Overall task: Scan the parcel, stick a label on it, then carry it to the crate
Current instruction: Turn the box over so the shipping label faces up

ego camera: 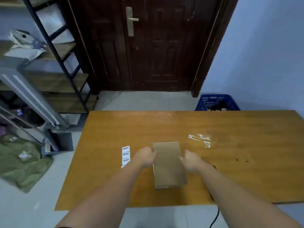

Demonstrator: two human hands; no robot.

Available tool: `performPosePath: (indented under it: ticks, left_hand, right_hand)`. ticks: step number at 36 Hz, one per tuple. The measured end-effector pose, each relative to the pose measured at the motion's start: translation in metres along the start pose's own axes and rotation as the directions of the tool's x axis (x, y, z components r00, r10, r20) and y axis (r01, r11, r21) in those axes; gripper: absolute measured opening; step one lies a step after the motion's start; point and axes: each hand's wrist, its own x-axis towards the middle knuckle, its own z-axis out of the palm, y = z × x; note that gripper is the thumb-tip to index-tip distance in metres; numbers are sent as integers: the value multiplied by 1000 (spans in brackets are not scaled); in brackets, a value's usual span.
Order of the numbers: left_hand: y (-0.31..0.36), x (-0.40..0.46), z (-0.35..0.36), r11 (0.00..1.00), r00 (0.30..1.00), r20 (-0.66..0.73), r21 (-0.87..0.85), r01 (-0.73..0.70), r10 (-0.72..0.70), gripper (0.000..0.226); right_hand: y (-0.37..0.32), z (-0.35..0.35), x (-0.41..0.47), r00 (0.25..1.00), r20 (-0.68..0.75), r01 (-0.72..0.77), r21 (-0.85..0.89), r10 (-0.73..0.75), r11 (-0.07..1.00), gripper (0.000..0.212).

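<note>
I see the parcel (168, 164) lying at lower centre of the table (238, 162), its long axis pointing away from me. My left hand (144, 157) and right hand (191, 161) clasp its long sides, equally near. The label strip (126, 155) lies just left; the crate (217, 102) sits upper right.

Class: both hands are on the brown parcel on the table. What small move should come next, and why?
Probably lift the parcel slightly: left hand and right hand grip its sides, no label shows on top, and the label strip lies beside it.
</note>
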Motion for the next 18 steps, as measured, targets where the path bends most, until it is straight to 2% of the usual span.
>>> performPosePath:
  ticks: [2, 5, 10, 16, 18]
  left_hand:
    - [1, 4, 19, 994, 998, 36, -101, 49, -45, 58]
    - [-7, 13, 57, 978, 992, 84, -179, 111, -97, 65]
    - [-22, 25, 86, 954, 989, 40, -262, 145, -139, 62]
    - [-16, 20, 61, 890, 990, -7, -438, 124, -141, 53]
    - [-17, 17, 46, 859, 992, -6, -500, 109, -129, 52]
  right_hand:
    - [2, 12, 5, 998, 18, -65, 83, 64, 994, 68]
    - [1, 31, 13, 997, 48, -70, 188, 62, 980, 62]
    - [3, 43, 20, 996, 17, -84, 286, 83, 954, 52]
    - [-3, 16, 10, 1000, -18, 30, 354, -25, 935, 54]
    - [-2, 1, 6, 996, -50, 85, 398, -71, 913, 49]
